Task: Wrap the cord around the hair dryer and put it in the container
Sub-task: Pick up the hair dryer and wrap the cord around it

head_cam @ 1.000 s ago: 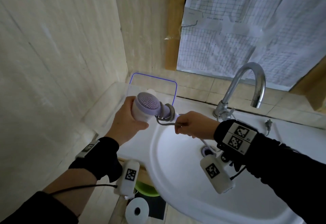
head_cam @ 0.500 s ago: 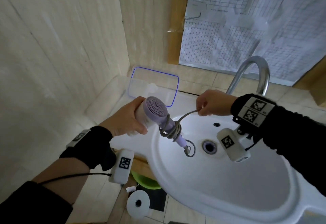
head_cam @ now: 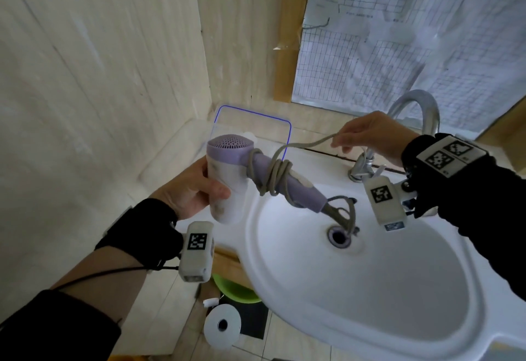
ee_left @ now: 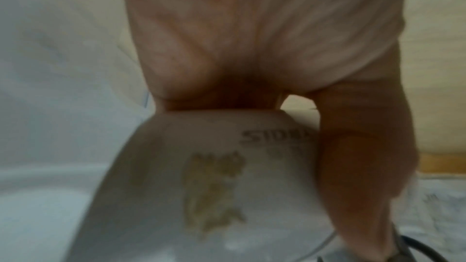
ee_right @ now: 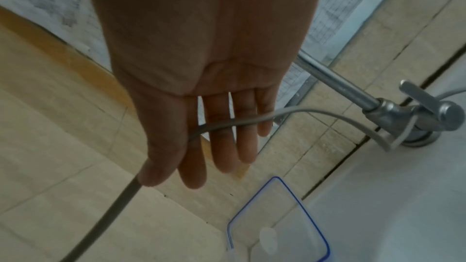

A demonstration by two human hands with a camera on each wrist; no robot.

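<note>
My left hand grips the white barrel of the purple-and-white hair dryer above the sink's left rim. The handle points right over the basin. Several turns of grey cord wind around the handle, and a loop hangs off its end above the drain. My right hand pinches the free cord, raised near the faucet. In the right wrist view the cord runs under my thumb and on toward the faucet base. The clear container with a blue rim stands behind the dryer. The left wrist view shows my palm on the barrel.
A white sink fills the lower right, with its drain in the middle. A chrome faucet stands behind my right hand. Tiled walls close in at left and back. A green bowl and a paper roll sit below the sink.
My right hand has drawn the cord up and back to the right, toward the faucet. More turns lie around the handle. The left hand has tipped the dryer so the handle points right.
</note>
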